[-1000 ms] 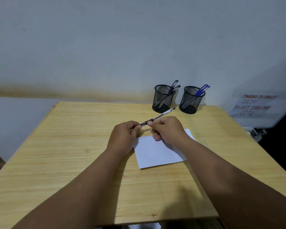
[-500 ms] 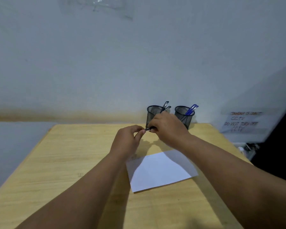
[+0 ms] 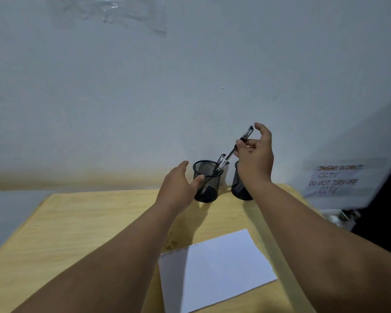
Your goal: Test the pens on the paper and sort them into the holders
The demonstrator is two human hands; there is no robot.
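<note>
- The right hand (image 3: 254,159) is higher than half a second ago and pinches a black pen (image 3: 237,147) near its middle, other fingers spread.
- The pen is tilted, its low end over the left holder (image 3: 207,180), where another pen (image 3: 220,164) stands.
- The left hand (image 3: 178,186) has let go of the pen; it is open with nothing in it, thumb touching that holder.
- The right holder (image 3: 238,186) is partly hidden behind the right wrist.
- The paper (image 3: 215,269) lies on the bench (image 3: 88,222), nearer the bottom edge of the view than before.
</note>
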